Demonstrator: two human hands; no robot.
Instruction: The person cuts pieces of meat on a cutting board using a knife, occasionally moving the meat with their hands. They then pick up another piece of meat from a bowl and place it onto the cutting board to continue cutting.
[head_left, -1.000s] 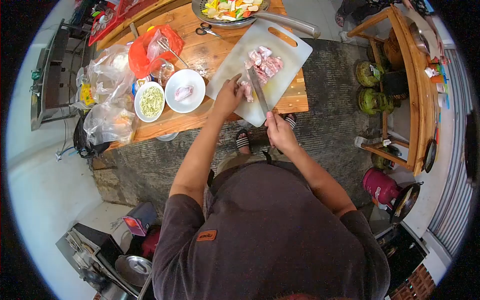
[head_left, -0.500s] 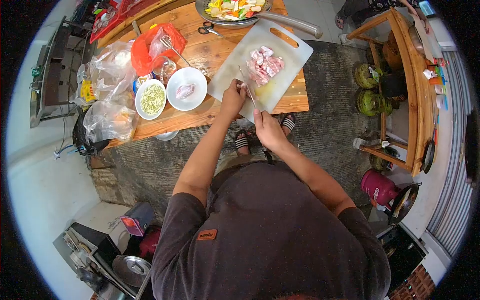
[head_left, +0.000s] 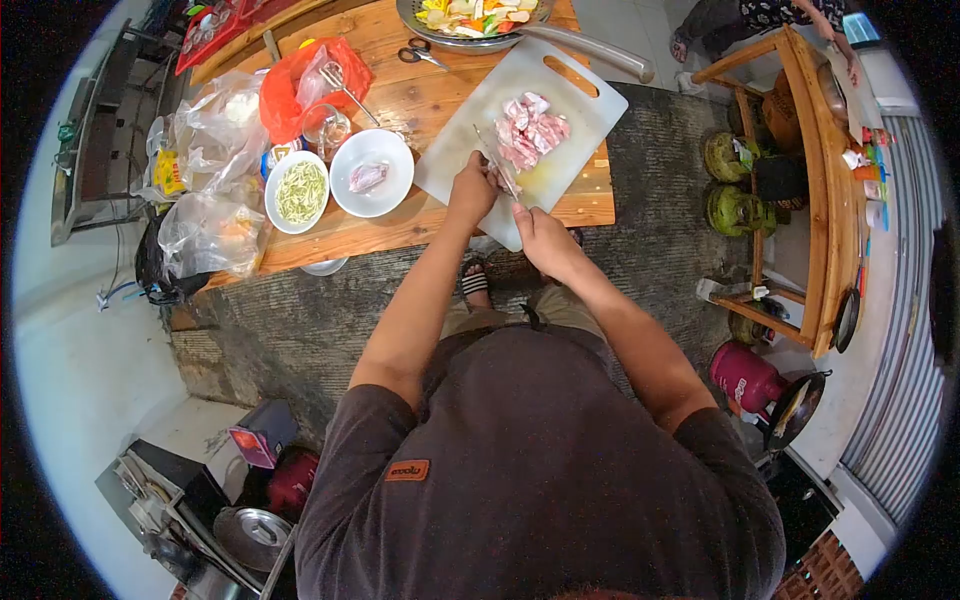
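My right hand (head_left: pixel 545 242) is wrapped round the handle of a knife (head_left: pixel 497 160), whose blade slants up and left over the white cutting board (head_left: pixel 585 150). Close beside the blade, my left hand (head_left: pixel 473 188) has its fingers curled down on a small piece of raw meat at the board's near left side; the fingers mostly hide it. A heap of cut, pale pink raw meat (head_left: pixel 530 130) lies on the board just beyond the knife. Left of the board, a white bowl (head_left: pixel 375 205) holds one more piece of meat.
A bowl of shredded pale green vegetable (head_left: pixel 300 195), plastic bags (head_left: pixel 215 235) and scissors (head_left: pixel 420 55) share the wooden table (head_left: pixel 455 95). A pan (head_left: pixel 480 42) of cut vegetables sits at the back, its handle over the board. A wooden rack (head_left: pixel 815 200) stands right; another person is beyond it.
The knife has shifted slightly, with its blade now close against my left fingers. My left hand still presses the meat, and the view has tilted a little.
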